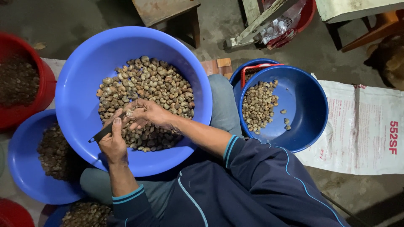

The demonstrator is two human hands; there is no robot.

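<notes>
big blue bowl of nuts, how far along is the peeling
Done: a small pile of pale kernels lies in the dark blue plastic basin. In hand: the left hand holds a small dark knife while the right hand pinches one nut over the large blue plastic bowl. Left: the heap of brown nuts in that bowl, far larger.

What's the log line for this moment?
left hand: holds knife | right hand: pinches nut | over big blue basin of nuts
</notes>
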